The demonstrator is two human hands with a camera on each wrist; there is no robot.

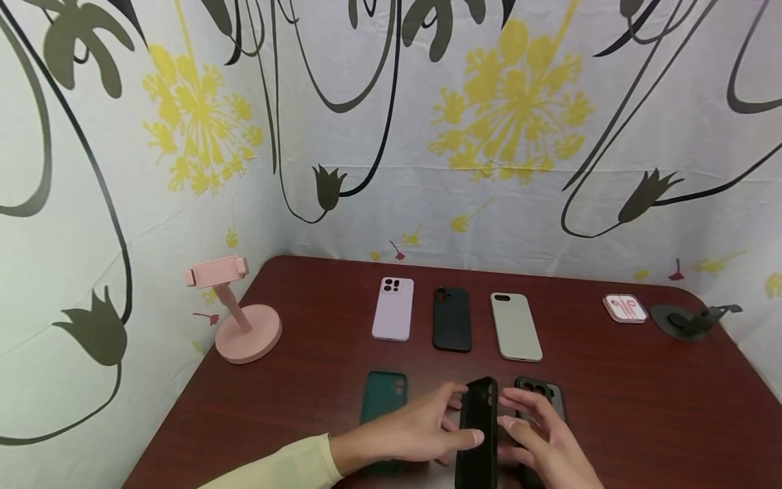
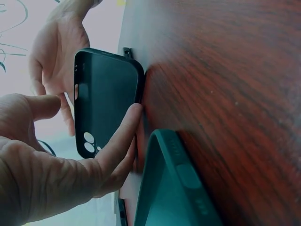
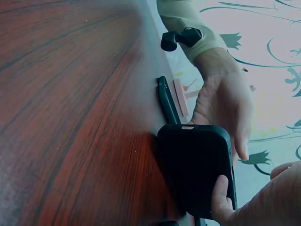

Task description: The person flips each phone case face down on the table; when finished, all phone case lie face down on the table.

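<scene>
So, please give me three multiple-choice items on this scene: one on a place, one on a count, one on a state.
1. Where is the pink stand?
A. table's left side
B. right side
C. front edge

2. How many cases lie in the back row?
A. two
B. three
C. five

3. How is the black case between the hands?
A. lying flat
B. raised on edge
C. on the stand

Answers:
1 A: it stands near the left wall.
2 B: lilac, black, grey.
3 B: left hand and right hand hold it up.
</scene>
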